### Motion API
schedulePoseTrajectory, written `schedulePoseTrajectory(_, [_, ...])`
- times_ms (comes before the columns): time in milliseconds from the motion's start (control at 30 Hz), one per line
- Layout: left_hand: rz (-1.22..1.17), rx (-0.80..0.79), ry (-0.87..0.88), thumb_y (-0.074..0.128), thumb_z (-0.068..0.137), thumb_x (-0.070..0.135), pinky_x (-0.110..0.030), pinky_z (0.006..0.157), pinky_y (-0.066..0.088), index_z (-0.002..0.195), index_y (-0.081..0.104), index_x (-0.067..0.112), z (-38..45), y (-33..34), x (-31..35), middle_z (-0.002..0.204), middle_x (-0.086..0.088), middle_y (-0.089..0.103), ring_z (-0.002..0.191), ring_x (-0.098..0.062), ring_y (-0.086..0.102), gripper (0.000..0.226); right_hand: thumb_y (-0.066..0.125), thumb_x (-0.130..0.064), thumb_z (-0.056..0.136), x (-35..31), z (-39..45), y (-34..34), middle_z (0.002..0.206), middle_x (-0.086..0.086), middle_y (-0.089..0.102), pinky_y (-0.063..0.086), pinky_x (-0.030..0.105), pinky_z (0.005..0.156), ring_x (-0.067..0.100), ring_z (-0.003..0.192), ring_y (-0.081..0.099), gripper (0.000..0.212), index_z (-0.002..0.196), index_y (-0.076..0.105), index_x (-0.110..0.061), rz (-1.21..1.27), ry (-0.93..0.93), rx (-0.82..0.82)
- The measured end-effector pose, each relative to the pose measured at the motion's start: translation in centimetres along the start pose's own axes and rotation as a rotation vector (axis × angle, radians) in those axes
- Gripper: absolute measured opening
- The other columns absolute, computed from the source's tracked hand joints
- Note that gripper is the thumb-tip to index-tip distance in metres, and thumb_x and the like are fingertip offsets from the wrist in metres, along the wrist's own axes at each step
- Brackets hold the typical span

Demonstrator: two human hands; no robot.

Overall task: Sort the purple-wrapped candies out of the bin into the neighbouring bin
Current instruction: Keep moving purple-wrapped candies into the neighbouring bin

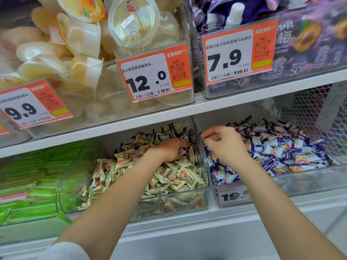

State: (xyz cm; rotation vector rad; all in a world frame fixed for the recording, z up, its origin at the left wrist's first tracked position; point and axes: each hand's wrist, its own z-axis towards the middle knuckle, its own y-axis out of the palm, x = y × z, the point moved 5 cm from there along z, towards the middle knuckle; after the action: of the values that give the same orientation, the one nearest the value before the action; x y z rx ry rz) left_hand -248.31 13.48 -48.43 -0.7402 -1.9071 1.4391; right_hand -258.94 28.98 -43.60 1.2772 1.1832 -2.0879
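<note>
- We see the left hand (170,150) deep in the cream-candy bin (202,196), at its far right corner, close against the clear dividing wall (199,147)
- Its grip is curled down into the heap of cream-wrapped candies (169,177); dark wrappers (185,152) show at its fingertips, and we judge it is closing on them, though we cannot tell whether it truly holds one
- The right hand (223,142) hangs just across that wall, over the near left corner of the purple-candy bin (281,182); its grip is bent with thumb and fingers drawn together, and we cannot tell whether anything is pinched in it
- The task's things lie in two places: stray dark-purple pieces directly under and just beyond the left grip, along the far edge of the cream heap, and the main mass of purple-wrapped candies (277,147) spread to the right of the right grip
- The relation that matters: the target bin lies straight to the right of the left grip, with only the wall between, so we judge a short lift over the wall would do
- The left hand is the nearer to the strays; the right is the nearer to the drop place
- The strays lie jumbled, with no one long axis that we can read
</note>
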Motion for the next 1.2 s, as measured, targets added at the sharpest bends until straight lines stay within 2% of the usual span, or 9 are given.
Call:
schedulePoseTrajectory(200, [-0.095, 0.157, -0.057, 0.072, 0.082, 0.027, -0.027, 0.092, 0.04, 0.134, 0.049, 0.025, -0.4, -0.2, -0.7, 0.138, -0.004, 0.049, 0.12, -0.025, 0.051, 0.057, 0.053, -0.003, 0.088, 0.1, -0.1, -0.2, 0.081, 0.009, 0.069, 0.033, 0.011, 0.04, 0.019, 0.057, 0.058, 0.025, 0.086, 0.068, -0.023, 0.019, -0.001, -0.003])
schedulePoseTrajectory(400, [0.01, -0.036, -0.022, 0.06, 0.091, 0.025, -0.028, 0.098, 0.037, 0.143, 0.038, 0.02, 0.1, 0.4, 0.0, 0.148, -0.004, 0.039, 0.13, -0.024, 0.043, 0.057, 0.052, -0.004, 0.088, -0.3, -0.5, 0.0, 0.083, 0.01, 0.07, 0.047, 0.027, 0.051, 0.028, 0.078, 0.067, 0.024, 0.083, 0.064, -0.025, 0.045, -0.002, -0.013])
schedulePoseTrajectory(533, [0.051, -0.066, -0.034, 0.062, 0.09, 0.028, -0.028, 0.094, 0.039, 0.145, 0.034, 0.021, 0.0, 0.2, 0.2, 0.15, -0.002, 0.037, 0.129, -0.024, 0.044, 0.062, 0.051, -0.003, 0.088, 0.1, -0.6, -0.6, 0.081, 0.01, 0.07, 0.038, 0.015, 0.04, 0.028, 0.076, 0.067, 0.03, 0.077, 0.062, -0.03, 0.065, -0.009, 0.0])
schedulePoseTrajectory(700, [-0.215, 0.143, -0.168, 0.064, 0.088, 0.033, -0.029, 0.088, 0.046, 0.144, 0.035, 0.017, -3.0, -1.4, -0.3, 0.148, -0.004, 0.038, 0.122, -0.027, 0.05, 0.065, 0.054, -0.004, 0.089, 0.5, -0.6, -1.3, 0.082, 0.007, 0.07, 0.036, 0.013, 0.038, 0.025, 0.076, 0.066, 0.03, 0.078, 0.063, -0.031, 0.1, -0.004, 0.014])
schedulePoseTrajectory(767, [-0.35, 0.229, -0.199, 0.065, 0.087, 0.035, -0.024, 0.07, 0.051, 0.139, 0.043, 0.015, -5.0, -2.5, -0.1, 0.136, -0.003, 0.049, 0.095, -0.025, 0.063, 0.06, 0.055, -0.005, 0.088, 0.4, -0.9, -1.3, 0.08, 0.005, 0.069, 0.036, 0.011, 0.04, 0.023, 0.076, 0.067, 0.03, 0.078, 0.064, -0.032, 0.111, -0.014, 0.015])
schedulePoseTrajectory(867, [-0.366, 0.253, -0.089, 0.068, 0.085, 0.034, -0.012, 0.046, 0.037, 0.106, 0.057, 0.009, -7.9, -3.6, 1.3, 0.09, 0.002, 0.062, 0.058, -0.009, 0.049, 0.034, 0.061, -0.01, 0.088, -1.1, -1.5, -0.9, 0.085, -0.003, 0.069, 0.045, 0.012, 0.059, 0.012, 0.081, 0.065, 0.026, 0.085, 0.066, -0.035, 0.141, -0.107, -0.054])
schedulePoseTrajectory(1033, [-0.471, 0.182, -0.014, 0.064, 0.089, 0.022, -0.02, 0.046, 0.033, 0.09, 0.057, 0.004, -10.8, -4.4, 4.5, 0.062, 0.002, 0.046, 0.047, -0.007, 0.039, 0.019, 0.068, -0.032, 0.085, -3.3, -3.3, 0.7, 0.119, -0.02, 0.058, 0.037, 0.025, 0.094, 0.005, 0.117, 0.047, 0.029, 0.107, 0.063, -0.05, 0.093, -0.301, -0.292])
schedulePoseTrajectory(1133, [-0.55, 0.155, 0.004, 0.054, 0.091, 0.013, -0.019, 0.04, 0.035, 0.111, 0.059, 0.013, -11.3, -5.1, 6.1, 0.058, 0.003, 0.04, 0.043, -0.006, 0.034, 0.02, 0.069, -0.031, 0.085, -3.8, -3.9, 0.7, 0.114, -0.019, 0.059, 0.034, 0.026, 0.093, 0.008, 0.112, 0.045, 0.032, 0.111, 0.061, -0.049, 0.021, -0.362, -0.203])
schedulePoseTrajectory(1200, [-0.599, 0.148, 0.057, 0.056, 0.09, 0.013, -0.019, 0.039, 0.035, 0.098, 0.063, 0.018, -11.4, -5.8, 7.4, 0.053, 0.008, 0.043, 0.044, -0.007, 0.035, 0.011, 0.072, -0.023, 0.083, -4.1, -3.8, -0.2, 0.103, -0.014, 0.067, 0.045, 0.026, 0.089, 0.006, 0.101, 0.057, 0.026, 0.107, 0.071, -0.033, 0.149, -0.343, -0.086])
